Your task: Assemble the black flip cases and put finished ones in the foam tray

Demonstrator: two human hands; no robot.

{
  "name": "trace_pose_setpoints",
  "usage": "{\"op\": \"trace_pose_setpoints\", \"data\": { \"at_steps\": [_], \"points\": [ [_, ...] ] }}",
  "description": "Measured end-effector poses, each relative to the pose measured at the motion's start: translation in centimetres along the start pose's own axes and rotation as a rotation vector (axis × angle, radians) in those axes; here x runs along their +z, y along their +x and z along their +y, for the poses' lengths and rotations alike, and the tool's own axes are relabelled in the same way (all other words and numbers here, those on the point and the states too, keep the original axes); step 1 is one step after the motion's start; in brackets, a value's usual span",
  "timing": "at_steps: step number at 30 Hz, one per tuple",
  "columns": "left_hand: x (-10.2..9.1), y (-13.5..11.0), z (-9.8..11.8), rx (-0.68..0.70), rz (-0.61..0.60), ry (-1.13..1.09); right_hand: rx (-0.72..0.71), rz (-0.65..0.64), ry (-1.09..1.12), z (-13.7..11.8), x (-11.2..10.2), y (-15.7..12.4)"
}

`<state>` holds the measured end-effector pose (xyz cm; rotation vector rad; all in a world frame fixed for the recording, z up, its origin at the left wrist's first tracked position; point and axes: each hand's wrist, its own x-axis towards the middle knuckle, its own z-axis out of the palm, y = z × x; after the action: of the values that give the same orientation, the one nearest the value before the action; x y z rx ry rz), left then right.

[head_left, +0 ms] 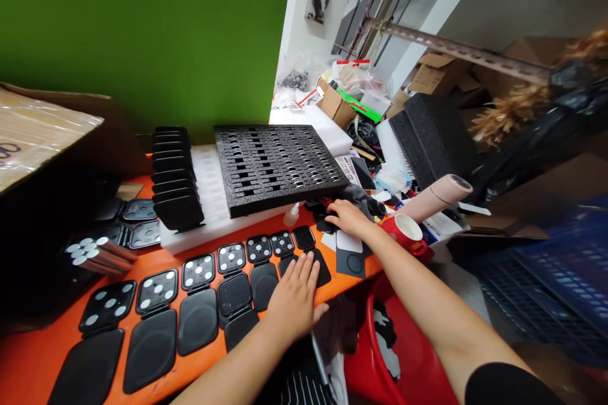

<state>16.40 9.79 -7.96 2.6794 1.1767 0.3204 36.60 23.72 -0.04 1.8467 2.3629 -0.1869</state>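
Note:
My left hand (295, 296) lies flat, fingers stretched, over a hinged black square case (323, 267) near the table's front edge. Farther right, my right hand (350, 218) has its thumb and bent fingers at a small black piece (325, 224); its fingertips partly cover that piece. A row of opened black cases runs leftward, their upper halves carrying silvery round discs, such as this dotted half (198, 271). The lower halves, like this smooth black one (197, 321), lie toward me. A dark card with a ring outline (350, 263) rests below my right hand.
Behind the row, a slotted black foam tray (280, 164) and upright black plates (177, 186) rest on white foam (209, 174). Stacked metal discs (102, 257) stand left. A small dropper bottle (291, 215), red mug (406, 231), pink bottle (437, 195) and red bin (413, 354) are nearby.

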Motion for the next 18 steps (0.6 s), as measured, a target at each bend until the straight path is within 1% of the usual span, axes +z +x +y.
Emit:
{"op": "trace_pose_setpoints", "data": {
  "at_steps": [6,9,13,18],
  "points": [
    [0.1,0.0,0.1,-0.003,0.009,-0.007,0.159,-0.019,-0.010,1.4,0.6,-0.4],
    [-0.1,0.0,0.1,-0.004,-0.002,-0.019,0.199,-0.023,0.015,1.8,1.0,-0.2],
    [-0.3,0.0,0.0,0.002,0.000,-0.022,0.263,0.020,0.032,1.6,1.2,-0.3],
    [-0.4,-0.1,0.1,0.000,0.005,-0.016,0.323,0.105,0.064,0.6,1.3,-0.9]
  ]
}}
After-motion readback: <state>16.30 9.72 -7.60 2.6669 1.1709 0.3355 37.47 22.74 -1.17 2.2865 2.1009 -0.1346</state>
